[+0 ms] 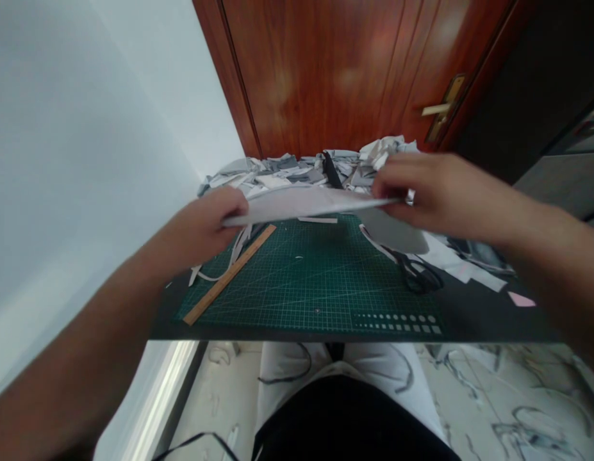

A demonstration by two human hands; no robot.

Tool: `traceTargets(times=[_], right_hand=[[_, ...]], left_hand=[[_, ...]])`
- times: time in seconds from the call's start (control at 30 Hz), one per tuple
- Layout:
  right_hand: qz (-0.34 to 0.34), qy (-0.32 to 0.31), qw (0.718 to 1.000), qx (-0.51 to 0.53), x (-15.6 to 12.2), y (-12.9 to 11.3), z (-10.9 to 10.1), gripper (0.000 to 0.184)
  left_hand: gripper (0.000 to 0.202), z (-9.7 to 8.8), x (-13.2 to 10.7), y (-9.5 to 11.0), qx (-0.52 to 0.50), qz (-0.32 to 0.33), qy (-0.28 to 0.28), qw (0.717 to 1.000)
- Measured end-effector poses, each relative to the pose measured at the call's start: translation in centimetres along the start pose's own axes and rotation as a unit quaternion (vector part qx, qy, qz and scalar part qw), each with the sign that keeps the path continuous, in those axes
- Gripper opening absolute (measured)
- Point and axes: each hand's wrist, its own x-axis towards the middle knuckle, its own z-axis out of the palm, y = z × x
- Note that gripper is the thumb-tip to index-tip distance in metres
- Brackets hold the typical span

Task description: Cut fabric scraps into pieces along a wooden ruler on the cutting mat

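Both hands hold a sheet of white paper (306,203) level above a green cutting mat (316,282). My left hand (207,224) pinches the sheet's left edge with closed fingers. At the right edge, my right hand (436,192) grips the paper with fingers curled over it. I see the sheet nearly edge-on, so its surface is mostly hidden.
A wooden ruler (229,274) lies diagonally on the mat's left side. Black-handled scissors (419,272) rest at the mat's right. A heap of paper scraps (306,169) fills the table's far edge, before a brown door (345,70). A pink scrap (521,299) lies at right.
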Motion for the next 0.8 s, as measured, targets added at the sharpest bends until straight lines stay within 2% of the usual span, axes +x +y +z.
traceTargets(times=[0.07, 0.17, 0.23, 0.27, 0.33, 0.43, 0.53, 0.67, 0.8], right_hand=[[0.005, -0.068, 0.998, 0.002, -3.1, -1.1, 3.7, 0.016], [0.017, -0.167, 0.986, 0.008, -7.4, -2.3, 10.2, 0.020], [0.034, -0.209, 0.976, 0.051, -9.4, -3.0, 13.5, 0.016], [0.046, -0.211, 0.974, 0.071, -10.1, -3.2, 14.6, 0.014], [0.058, -0.206, 0.971, 0.110, -10.9, -3.6, 15.8, 0.017], [0.078, -0.197, 0.968, 0.137, -11.0, -4.0, 16.2, 0.029], [0.123, -0.195, 0.964, 0.130, -10.9, -4.0, 16.3, 0.028], [0.133, -0.190, 0.965, 0.122, -11.2, -3.0, 16.1, 0.022], [0.122, -0.149, 0.970, 0.145, -12.5, -2.1, 16.0, 0.039]], left_hand=[[0.018, 2.7, -2.1, -0.5, 0.012, -0.027, -0.148, 0.989], [0.035, 6.7, -4.7, -1.8, -0.007, -0.066, -0.354, 0.933], [0.036, 8.8, -5.4, -2.4, -0.021, -0.079, -0.415, 0.906], [0.034, 9.6, -5.5, -2.6, -0.021, -0.079, -0.418, 0.905], [0.031, 11.0, -5.1, -2.5, -0.010, -0.068, -0.391, 0.918], [0.028, 12.5, -4.1, -2.0, 0.031, -0.036, -0.331, 0.943], [0.029, 13.5, -3.7, -1.7, 0.092, -0.032, -0.302, 0.948], [0.050, 13.7, -4.0, -2.5, 0.123, -0.075, -0.291, 0.946], [0.088, 13.2, -5.1, -3.0, 0.111, -0.105, -0.321, 0.935]])
